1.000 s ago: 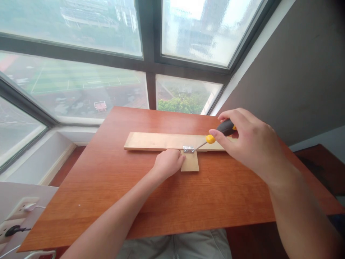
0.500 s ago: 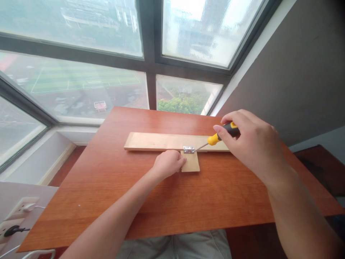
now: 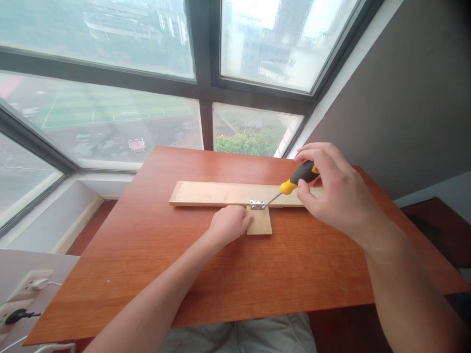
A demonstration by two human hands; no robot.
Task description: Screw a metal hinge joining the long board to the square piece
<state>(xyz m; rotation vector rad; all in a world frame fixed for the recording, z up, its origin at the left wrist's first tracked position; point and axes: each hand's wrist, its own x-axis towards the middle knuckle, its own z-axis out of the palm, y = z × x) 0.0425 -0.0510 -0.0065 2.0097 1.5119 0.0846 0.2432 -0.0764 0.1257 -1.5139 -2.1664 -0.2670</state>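
You have two hands at work over one bench [image 3: 221,279], with one screwdriver [image 3: 303,172], one long board [image 3: 209,192], one short board [image 3: 261,225] and one metal hinge [image 3: 257,204]. Your screwdriver slants: its long axis runs from the handle, high toward the bench's far right corner, down to the tip, which points left and toward the near edge. The tip comes down at the hinge's right end; whether it sits in a screw is too small to tell. Your right hand [image 3: 336,196] has its grip loosely around the black-and-yellow handle, thumb below and fingers above. Your left hand [image 3: 230,223] has its grip curled closed on the short board's left edge, thumb on top; you cannot tell how far the fingers reach underneath. The long board lies nearer the bench's far edge than its near edge, its long axis roughly parallel to the far edge, its right end behind your right hand. The short board meets its near side and points toward the bench's near edge, the hinge lying across where they meet.
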